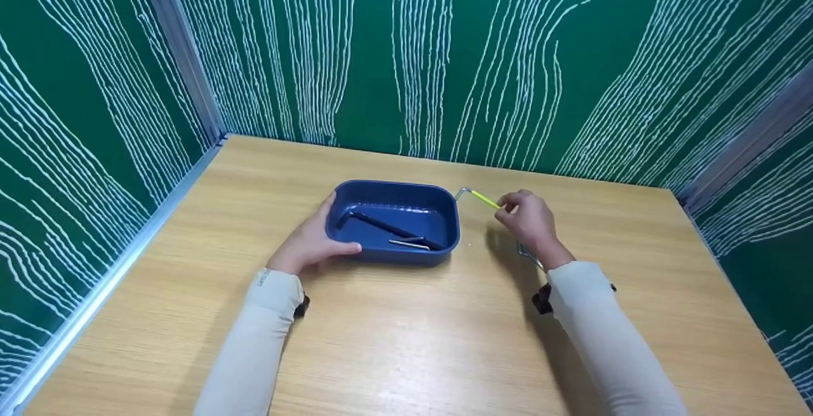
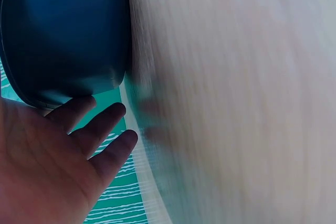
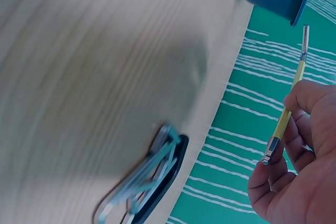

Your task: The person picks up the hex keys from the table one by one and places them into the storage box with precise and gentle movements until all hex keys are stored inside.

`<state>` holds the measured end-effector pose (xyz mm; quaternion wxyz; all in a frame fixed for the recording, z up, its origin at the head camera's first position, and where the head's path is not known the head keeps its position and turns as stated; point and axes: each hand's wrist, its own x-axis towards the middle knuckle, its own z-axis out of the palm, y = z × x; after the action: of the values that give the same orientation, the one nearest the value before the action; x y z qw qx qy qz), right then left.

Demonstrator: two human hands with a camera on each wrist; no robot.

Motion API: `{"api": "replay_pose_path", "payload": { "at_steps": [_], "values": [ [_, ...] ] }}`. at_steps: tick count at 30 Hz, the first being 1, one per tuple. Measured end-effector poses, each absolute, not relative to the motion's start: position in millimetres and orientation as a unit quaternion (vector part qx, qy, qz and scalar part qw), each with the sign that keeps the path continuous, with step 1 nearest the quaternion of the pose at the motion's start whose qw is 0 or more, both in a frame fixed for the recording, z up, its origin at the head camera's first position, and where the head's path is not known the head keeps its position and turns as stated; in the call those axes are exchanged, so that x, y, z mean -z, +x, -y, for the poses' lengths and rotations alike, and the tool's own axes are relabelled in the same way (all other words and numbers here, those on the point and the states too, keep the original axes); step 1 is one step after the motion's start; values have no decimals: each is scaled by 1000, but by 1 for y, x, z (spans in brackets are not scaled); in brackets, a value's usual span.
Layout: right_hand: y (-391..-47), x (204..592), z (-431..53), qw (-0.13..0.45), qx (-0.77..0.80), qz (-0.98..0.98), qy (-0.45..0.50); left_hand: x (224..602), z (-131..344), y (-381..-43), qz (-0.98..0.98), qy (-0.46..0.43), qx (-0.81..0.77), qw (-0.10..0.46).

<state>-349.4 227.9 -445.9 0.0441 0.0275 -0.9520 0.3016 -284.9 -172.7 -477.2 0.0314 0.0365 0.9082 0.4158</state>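
Note:
A blue rectangular box [image 1: 394, 255] stands on the table, its near-left corner spanned by my left hand [image 1: 308, 238]. The left thumb lies at the front rim and the fingers along the left side; in the left wrist view several fingers [image 2: 100, 135] spread out fairly straight beneath its end. Inside lie a long black hex key [image 1: 387, 225] and small silver hex keys [image 1: 409, 244]. To the right of the box, my right hand [image 1: 527, 216] pinches a yellow-sleeved hex key [image 1: 484, 199] between thumb and fingers, its bent silver end near the box's right rim.
More hex keys [image 3: 144, 177] lie on the table below my right wrist, partly hidden by it in the head view. The wooden table [image 1: 394, 340] meets green walls [image 1: 375, 54] with white wavy lines at the back and sides.

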Motion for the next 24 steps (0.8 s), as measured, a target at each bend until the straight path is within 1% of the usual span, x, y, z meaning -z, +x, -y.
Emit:
{"api": "replay_pose_path", "payload": {
  "at_steps": [8, 17, 24],
  "values": [
    [-348, 443, -208, 69, -303, 949, 53, 480, 173, -286, -910, 38, -411, 29],
    [-350, 436, -187, 56, -322, 943, 62, 478, 174, -288, -911, 39, -410, 30],
    [-350, 435, -169, 67, -313, 944, 80, 480, 174, -288, -910, 40, -412, 29]
  ]
}}
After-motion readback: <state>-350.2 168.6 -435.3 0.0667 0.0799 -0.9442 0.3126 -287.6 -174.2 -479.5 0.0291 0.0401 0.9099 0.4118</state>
